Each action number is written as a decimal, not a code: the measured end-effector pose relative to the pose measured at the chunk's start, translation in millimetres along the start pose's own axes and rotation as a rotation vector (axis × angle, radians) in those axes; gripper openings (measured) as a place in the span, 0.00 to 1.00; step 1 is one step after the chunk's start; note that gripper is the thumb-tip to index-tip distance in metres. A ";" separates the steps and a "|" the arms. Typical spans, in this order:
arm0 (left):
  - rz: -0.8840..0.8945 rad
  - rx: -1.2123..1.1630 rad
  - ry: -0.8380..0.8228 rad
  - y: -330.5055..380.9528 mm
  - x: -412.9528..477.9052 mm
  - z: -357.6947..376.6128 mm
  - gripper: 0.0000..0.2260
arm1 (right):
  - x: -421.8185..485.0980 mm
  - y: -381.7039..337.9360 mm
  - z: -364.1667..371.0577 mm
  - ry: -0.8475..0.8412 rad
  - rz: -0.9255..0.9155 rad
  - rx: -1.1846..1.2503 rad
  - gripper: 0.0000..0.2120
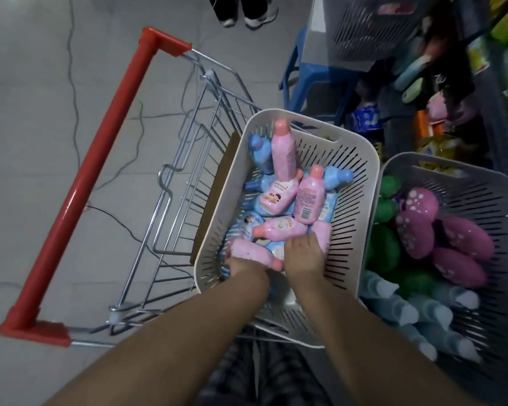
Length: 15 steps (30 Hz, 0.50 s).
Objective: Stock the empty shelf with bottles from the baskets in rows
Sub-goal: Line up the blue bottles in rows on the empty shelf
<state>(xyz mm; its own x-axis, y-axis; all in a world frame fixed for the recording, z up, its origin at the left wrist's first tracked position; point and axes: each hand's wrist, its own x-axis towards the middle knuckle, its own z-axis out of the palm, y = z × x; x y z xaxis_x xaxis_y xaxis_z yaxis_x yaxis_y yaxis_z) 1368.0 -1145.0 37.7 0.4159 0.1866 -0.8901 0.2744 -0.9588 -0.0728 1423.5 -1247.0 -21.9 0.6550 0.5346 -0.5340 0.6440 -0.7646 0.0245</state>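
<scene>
Both hands are down in the white basket [361,159] that sits on the shopping cart [170,200], fishing for stock. The left hand [241,266] is curled around a pink bottle [254,253] lying on its side near the basket's near wall. The right hand [304,254] is pressed onto another pink bottle [323,235] just beside it, fingers wrapped over it, though I can't tell how firm that grip is. So the hands are close together, each on its own bottle.

The rest of the pile is a jumble of pink and blue bottles [261,150], some leaning up, most flat and overlapping. If it were me, I'd lift straight up rather than drag sideways, since the bottle under the left hand has others resting against it, and pulling it out low could tip the leaning ones.

Room is tight on the right. A grey basket [481,197] with purple, green and pale blue bottles sits right against the white one, and there's a blue stool [299,74] and more clutter behind. The left side over the cart's wire frame is open, and the red handle [79,183] is well clear. The shelf itself isn't in view, so I can't say which way the bottles need to travel.
</scene>
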 end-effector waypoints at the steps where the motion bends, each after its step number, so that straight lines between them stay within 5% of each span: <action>1: -0.030 0.109 -0.046 2.3 0.8 1.8 0.21 | 1.0 -2.8 0.8 -0.009 0.004 -0.052 0.07; 5: -0.157 0.148 -0.156 9.4 5.1 17.0 0.27 | 3.6 -5.3 6.4 -0.085 -0.018 -0.084 0.21; 15: -0.106 0.156 -0.067 -2.1 22.7 26.8 0.29 | 3.0 2.0 -12.9 -0.184 -0.071 -0.296 0.24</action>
<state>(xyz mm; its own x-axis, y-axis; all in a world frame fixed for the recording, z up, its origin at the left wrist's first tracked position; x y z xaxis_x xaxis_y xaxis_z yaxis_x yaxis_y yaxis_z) 1353.6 -1144.5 5.5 0.3316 0.2783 -0.9014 0.1737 -0.9572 -0.2317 1431.9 -1242.3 -12.6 0.5399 0.4885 -0.6855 0.7896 -0.5761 0.2114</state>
